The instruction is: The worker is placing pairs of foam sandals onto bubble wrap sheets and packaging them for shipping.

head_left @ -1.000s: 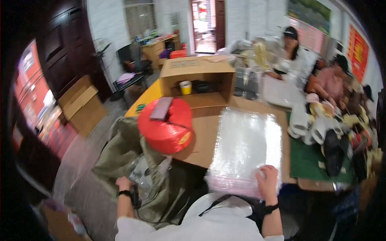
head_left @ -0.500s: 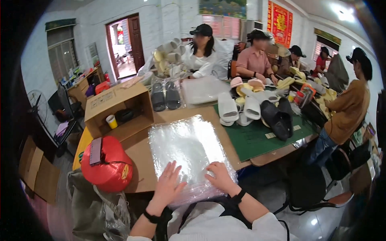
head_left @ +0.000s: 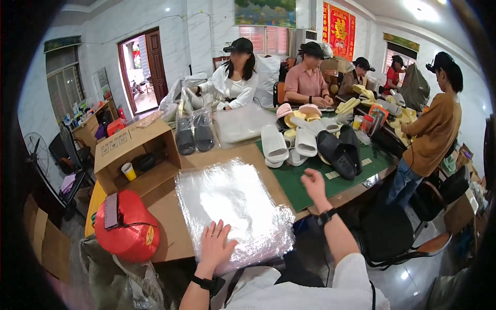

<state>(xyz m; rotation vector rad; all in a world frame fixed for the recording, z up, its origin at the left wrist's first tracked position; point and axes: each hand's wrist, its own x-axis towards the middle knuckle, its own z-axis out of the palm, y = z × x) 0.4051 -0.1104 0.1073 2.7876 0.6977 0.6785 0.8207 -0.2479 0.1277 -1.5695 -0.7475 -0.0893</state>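
Note:
A stack of clear plastic bags (head_left: pixel 232 196) lies on the cardboard-covered table in front of me, shiny with glare. My left hand (head_left: pixel 217 244) rests flat on its near left part, fingers stretched out. My right hand (head_left: pixel 315 187) is off the bags, over the near edge of the green mat (head_left: pixel 294 191). Its fingers are loosely bent and apart, with nothing in them. Just beyond it are light grey slippers (head_left: pixel 306 143) and a white slipper (head_left: pixel 274 144). A pair of black slippers (head_left: pixel 335 154) lies to their right.
A red bundle of plastic twine (head_left: pixel 129 232) stands at the left, beside an open cardboard box (head_left: pixel 134 155) holding a yellow-and-white cup (head_left: pixel 128 171). Bagged dark slippers (head_left: pixel 195 138) lie farther back. Several people work around the table; a black chair (head_left: pixel 385 227) stands at right.
My right hand has lifted off the bags and reached forward and right toward the slippers. My left hand stays on the stack. The view has shifted slightly; the person opposite has extended an arm.

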